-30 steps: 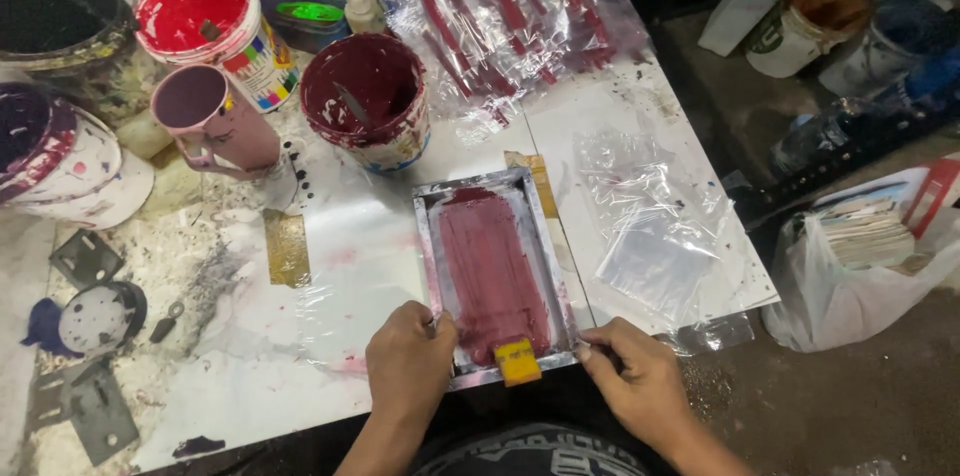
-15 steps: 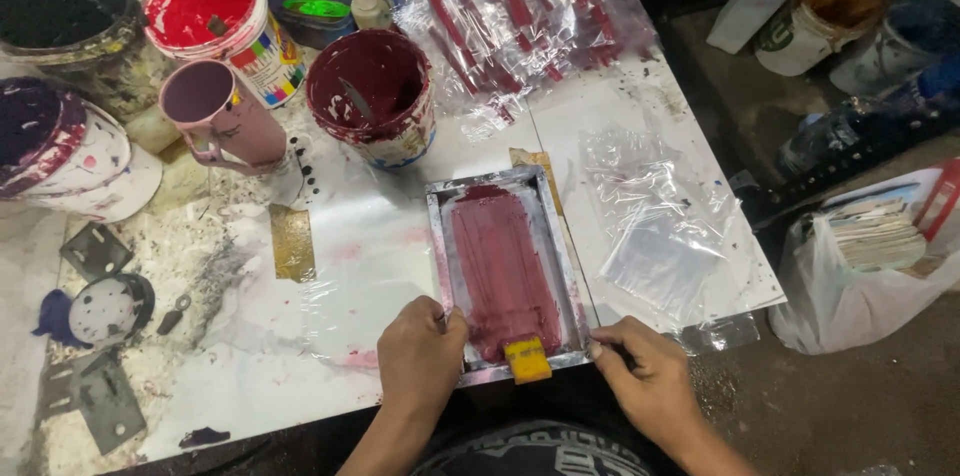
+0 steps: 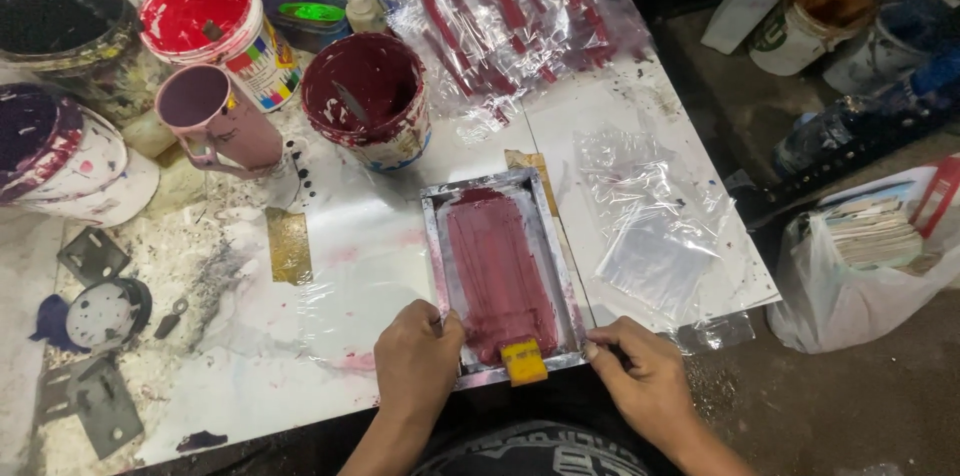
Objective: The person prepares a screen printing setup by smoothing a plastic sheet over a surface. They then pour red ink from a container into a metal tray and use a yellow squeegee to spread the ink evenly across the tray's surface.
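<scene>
A small metal-framed printing screen [image 3: 432, 236], smeared with dark red ink, lies flat on the plastic-covered table [image 3: 350, 266]. A yellow squeegee [image 3: 524, 362] rests at its near edge. My left hand [image 3: 418, 361] presses on the frame's near left corner, fingers curled over the rim. My right hand [image 3: 645, 376] pinches the frame's near right corner with its fingertips. Neither hand touches the squeegee.
Paint pots stand at the back left: a dark red bucket [image 3: 368, 101], a bright red one [image 3: 208, 26], a mauve jug [image 3: 215, 116]. Printed clear bags [image 3: 520, 16] pile up at the back; blank clear bags [image 3: 655, 226] lie to the right. A white bag [image 3: 880, 256] sits on the floor.
Both hands stay at the frame's near corners. The view has shifted slightly, and the frame sits in nearly the same place.
</scene>
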